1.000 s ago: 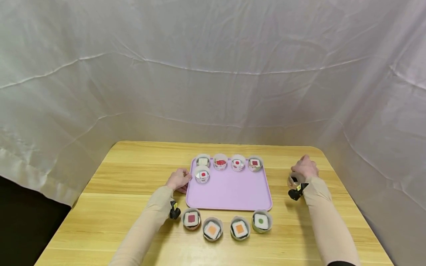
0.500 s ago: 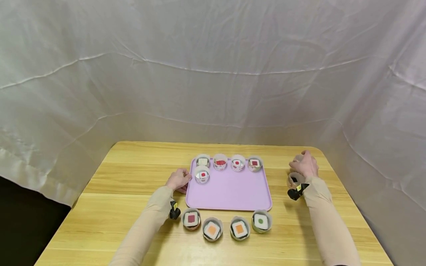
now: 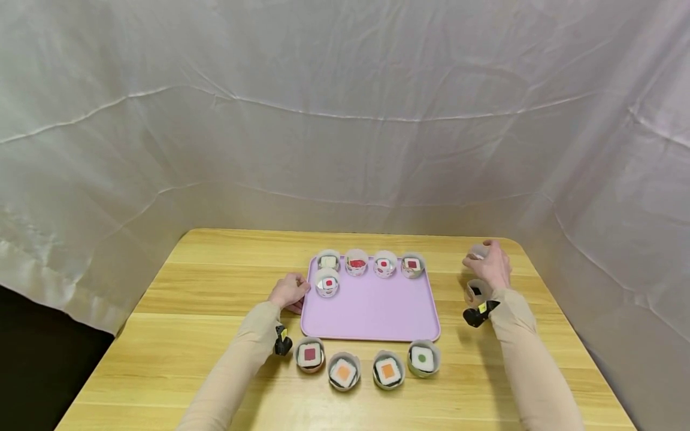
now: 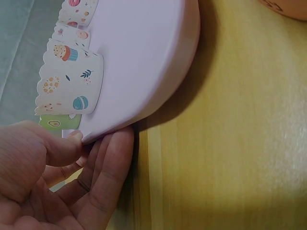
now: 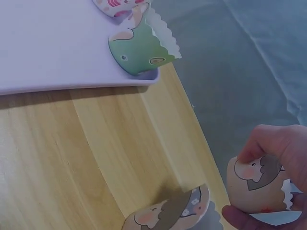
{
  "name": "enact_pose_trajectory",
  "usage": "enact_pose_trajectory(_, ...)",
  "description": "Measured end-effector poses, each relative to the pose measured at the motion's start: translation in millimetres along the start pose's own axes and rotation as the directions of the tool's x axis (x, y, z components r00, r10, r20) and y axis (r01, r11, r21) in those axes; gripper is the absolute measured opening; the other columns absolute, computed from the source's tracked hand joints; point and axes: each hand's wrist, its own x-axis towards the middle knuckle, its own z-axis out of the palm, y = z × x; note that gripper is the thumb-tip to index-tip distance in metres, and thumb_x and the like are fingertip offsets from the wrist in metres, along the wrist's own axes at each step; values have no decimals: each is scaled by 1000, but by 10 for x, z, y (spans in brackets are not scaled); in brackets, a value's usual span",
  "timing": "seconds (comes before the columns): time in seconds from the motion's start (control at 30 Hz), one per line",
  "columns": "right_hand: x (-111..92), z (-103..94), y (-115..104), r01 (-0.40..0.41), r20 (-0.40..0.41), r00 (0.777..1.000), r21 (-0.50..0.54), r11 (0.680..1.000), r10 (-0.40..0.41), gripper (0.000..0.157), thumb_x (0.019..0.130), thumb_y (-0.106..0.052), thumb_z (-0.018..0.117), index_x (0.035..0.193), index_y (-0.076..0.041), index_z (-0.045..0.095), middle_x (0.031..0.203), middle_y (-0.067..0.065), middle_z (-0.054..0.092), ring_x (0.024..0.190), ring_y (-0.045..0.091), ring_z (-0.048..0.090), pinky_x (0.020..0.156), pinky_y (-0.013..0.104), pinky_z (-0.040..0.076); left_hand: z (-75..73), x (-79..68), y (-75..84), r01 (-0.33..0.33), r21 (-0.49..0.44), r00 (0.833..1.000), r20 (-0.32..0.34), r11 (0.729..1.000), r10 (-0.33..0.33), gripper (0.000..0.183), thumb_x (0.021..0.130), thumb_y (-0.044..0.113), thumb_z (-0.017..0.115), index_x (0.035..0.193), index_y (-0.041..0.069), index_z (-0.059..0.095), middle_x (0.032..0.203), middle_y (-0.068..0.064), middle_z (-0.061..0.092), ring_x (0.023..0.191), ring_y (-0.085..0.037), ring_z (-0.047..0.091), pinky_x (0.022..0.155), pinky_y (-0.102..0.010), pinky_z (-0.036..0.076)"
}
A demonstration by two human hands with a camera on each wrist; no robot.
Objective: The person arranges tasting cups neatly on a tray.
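My left hand (image 3: 289, 291) pinches the left edge of the lilac tray (image 3: 377, 308), thumb on the rim and fingers beneath it, as the left wrist view shows. At the right of the table, my right hand (image 3: 496, 267) holds a paper baking cup (image 5: 253, 188) printed with a cartoon face, thumb and fingers on its side. A similar paper cup (image 3: 477, 292) with something black inside stands just in front of that hand. On the tray's back row and left side stand several paper cups (image 3: 384, 267) with sushi-like pieces in them.
Along the tray's front edge, on the wooden table (image 3: 215, 299), stand several more paper cups (image 3: 388, 371) with square rice-like pieces, their centres orange, green or dark red. A grey cloth curtain (image 3: 345, 149) hangs behind the table and at its sides.
My right hand has moved slightly back and left, bringing its cup, hidden at first, into sight. The left hand and the tray have stayed in place.
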Motion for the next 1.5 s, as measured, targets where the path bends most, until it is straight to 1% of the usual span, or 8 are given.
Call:
enact_pose_trajectory(0.2,-61,51,-69,-1,-5,1000,43,999,1,78,86,-25,68,152,-2,31,140,36,46,126,52,41,100,62,36,-1,-3,-2,1,4,1000,2,1000,-1,15,103,15,52,103,1,57,68,-10,59,54,-17,61,49,-30,60)
enact_pose_trajectory(0.33,-108,80,-141,19,-10,1000,71,997,-19,78,87,-24,68,152,-4,31,140,35,47,124,49,45,99,61,40,0,-5,-1,0,7,1000,1,1000,0,15,103,15,52,103,1,57,68,-10,59,54,-17,61,49,-30,59)
enact_pose_trajectory(0.43,-129,100,-186,55,-19,998,57,997,-54,76,87,-24,68,150,-3,33,137,34,50,119,47,48,96,60,42,1,-3,-3,0,8,1000,1,1000,0,15,103,15,52,103,1,57,69,-10,59,53,-17,61,49,-30,59)
enact_pose_trajectory(0.5,-139,114,-209,76,-25,997,44,996,-74,74,87,-24,68,149,-3,34,135,33,51,117,47,49,95,59,40,1,-3,-5,0,8,1000,1,1000,0,15,103,15,52,103,1,57,69,-10,59,53,-17,61,49,-30,59)
enact_pose_trajectory(0.8,-172,170,-295,132,-44,990,8,991,-132,72,84,-23,71,144,-1,40,129,32,54,112,46,53,91,57,45,4,2,-5,0,4,1000,-1,1000,0,15,103,15,52,102,1,57,67,-10,59,52,-17,61,49,-30,59)
enact_pose_trajectory(1.0,-198,247,-386,161,-29,987,14,987,-160,72,82,-22,74,143,-2,41,127,29,57,111,45,54,92,56,45,3,8,-12,-14,-2,1000,-6,1000,14,15,102,14,53,101,0,59,65,-10,60,50,-16,61,48,-30,60)
enact_pose_trajectory(1.2,-246,300,-491,195,-25,981,10,981,-194,72,82,-24,74,143,-2,43,123,28,59,107,44,56,88,53,45,0,9,-20,-14,2,1000,-2,1000,14,16,102,15,53,101,0,59,66,-10,61,51,-16,62,49,-30,60)
enact_pose_trajectory(1.5,-344,357,-670,254,-14,967,-2,967,-254,67,82,-25,76,138,-2,46,119,28,62,102,41,60,80,47,49,-4,7,-21,-17,-2,1000,1,1000,17,16,102,14,53,100,0,59,66,-10,61,52,-16,62,50,-30,60)
